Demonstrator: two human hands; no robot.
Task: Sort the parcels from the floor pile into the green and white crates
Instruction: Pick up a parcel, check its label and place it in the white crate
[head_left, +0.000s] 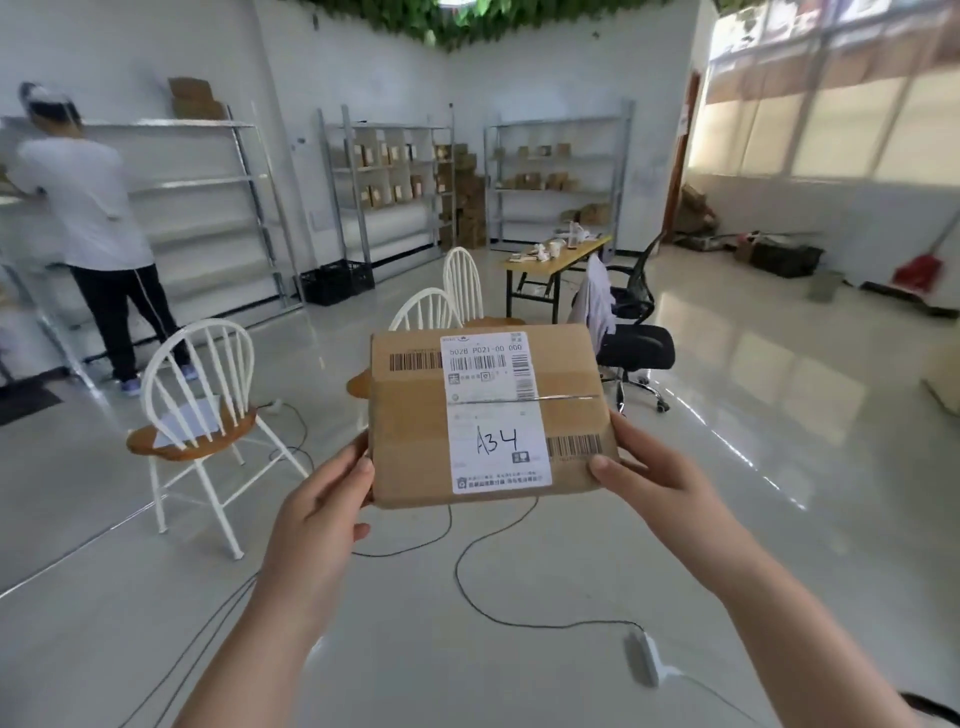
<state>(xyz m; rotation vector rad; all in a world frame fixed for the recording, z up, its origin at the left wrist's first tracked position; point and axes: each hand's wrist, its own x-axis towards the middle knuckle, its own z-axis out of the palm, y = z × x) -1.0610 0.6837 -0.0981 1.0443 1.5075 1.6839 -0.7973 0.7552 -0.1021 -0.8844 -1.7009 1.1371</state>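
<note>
White spindle-back chairs with round wooden seats stand just beyond a flat brown cardboard parcel, which is held in the air over a glossy pale floor. The left hand and right hand each clamp one of its near corners, with the thumbs pressed on the top face. A thin black cable loops across the floor below. Behind are a black mesh office chair, a wooden folding surface and grey metal shelving holding small cartons. A person in a white shirt faces the shelves at left. The parcel's white printed label is handwritten "A34", and a taped seam crosses its middle.
</note>
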